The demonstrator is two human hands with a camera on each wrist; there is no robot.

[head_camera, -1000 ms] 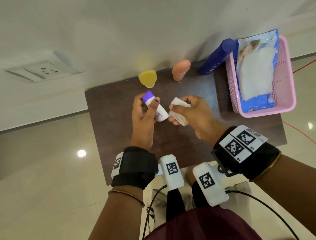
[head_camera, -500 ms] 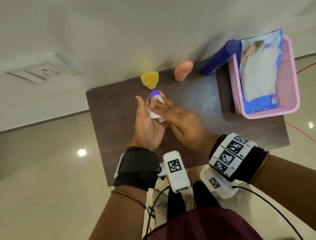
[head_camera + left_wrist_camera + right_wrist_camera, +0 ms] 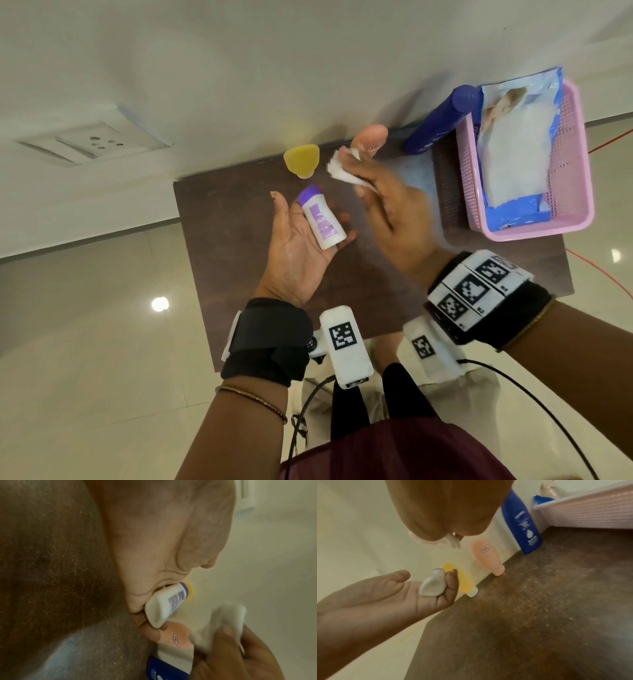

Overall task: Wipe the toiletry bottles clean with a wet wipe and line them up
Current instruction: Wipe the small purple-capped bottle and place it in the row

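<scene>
A small white bottle (image 3: 320,219) with a purple cap lies along the fingers of my upturned left hand (image 3: 294,257) above the brown table (image 3: 233,274). The fingers curl up along its right side and the thumb stands away. The left wrist view shows this bottle (image 3: 168,601) against the palm. My right hand (image 3: 387,209) hovers to the right and further back, pinching a crumpled white wet wipe (image 3: 342,168) clear of the bottle. Along the wall stand a yellow bottle (image 3: 301,162), a peach bottle (image 3: 371,138) and a tall blue bottle (image 3: 438,121), the first two cap down.
A pink basket (image 3: 579,192) at the table's right end holds a blue pack of wipes (image 3: 513,147). A wall socket (image 3: 92,142) sits to the left. An orange cable (image 3: 603,274) runs over the tiled floor on the right.
My right hand has lifted the wipe off the white bottle and swung it back and to the right. My left hand has opened out, leaving the bottle bare.
</scene>
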